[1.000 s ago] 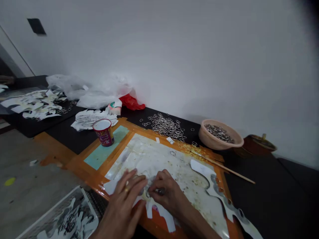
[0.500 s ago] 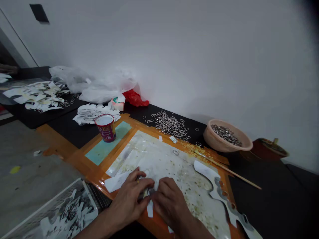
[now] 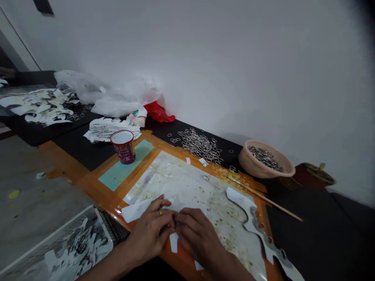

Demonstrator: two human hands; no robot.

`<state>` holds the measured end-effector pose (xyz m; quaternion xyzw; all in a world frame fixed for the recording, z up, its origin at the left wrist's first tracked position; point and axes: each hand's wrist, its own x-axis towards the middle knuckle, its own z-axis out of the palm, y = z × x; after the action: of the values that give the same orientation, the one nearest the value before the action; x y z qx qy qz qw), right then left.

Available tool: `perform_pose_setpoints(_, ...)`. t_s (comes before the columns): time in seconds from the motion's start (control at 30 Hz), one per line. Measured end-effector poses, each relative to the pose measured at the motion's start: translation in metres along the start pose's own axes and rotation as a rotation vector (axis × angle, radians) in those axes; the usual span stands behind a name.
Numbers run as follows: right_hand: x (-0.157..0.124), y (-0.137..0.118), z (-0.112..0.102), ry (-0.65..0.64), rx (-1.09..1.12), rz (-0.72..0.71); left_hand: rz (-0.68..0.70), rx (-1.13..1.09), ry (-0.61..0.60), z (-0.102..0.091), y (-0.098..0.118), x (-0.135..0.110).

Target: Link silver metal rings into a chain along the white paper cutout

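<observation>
My left hand point(image 3: 150, 231) and my right hand point(image 3: 195, 233) meet at the near edge of the stained white work sheet point(image 3: 190, 187), fingertips pinched together on a small metal piece point(image 3: 172, 223) with a strip of white paper point(image 3: 174, 242) under it. Both hands are closed around it. A cut white paper shape with round holes point(image 3: 258, 228) lies to the right of my right hand. One loose metal ring point(image 3: 206, 178) sits on the sheet farther away.
An orange-taped board point(image 3: 96, 183) carries the sheet and a red cup point(image 3: 123, 146). Behind lie a pile of metal rings point(image 3: 199, 144), a tan bowl of rings point(image 3: 265, 160), a thin wooden stick point(image 3: 269, 201), plastic bags point(image 3: 111, 97) and paper cutouts point(image 3: 108, 130). A printed sheet point(image 3: 64, 249) sits near left.
My left hand curled from flat fingers into a pinch and closed against my right hand over the small metal piece. The view shifted slightly.
</observation>
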<state>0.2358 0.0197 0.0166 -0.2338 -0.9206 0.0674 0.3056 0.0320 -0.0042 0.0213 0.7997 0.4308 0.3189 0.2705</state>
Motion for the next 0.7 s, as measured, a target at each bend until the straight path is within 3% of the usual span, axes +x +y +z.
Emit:
perform_pose_setpoints(0.2,0.004,0.006,-0.013,-0.159,0.178,0.002,-0.015,-0.017,0.009,0.001,0.0,0.0)
perform_pose_setpoints(0.43,0.008,0.012,-0.008,-0.084,0.251,0.106,-0.016,-0.011,0.033,0.003,-0.001,-0.002)
perform_pose_setpoints(0.7,-0.002,-0.004,-0.005,-0.048,-0.006,-0.004,0.01,0.02,0.033,0.001,0.003,-0.003)
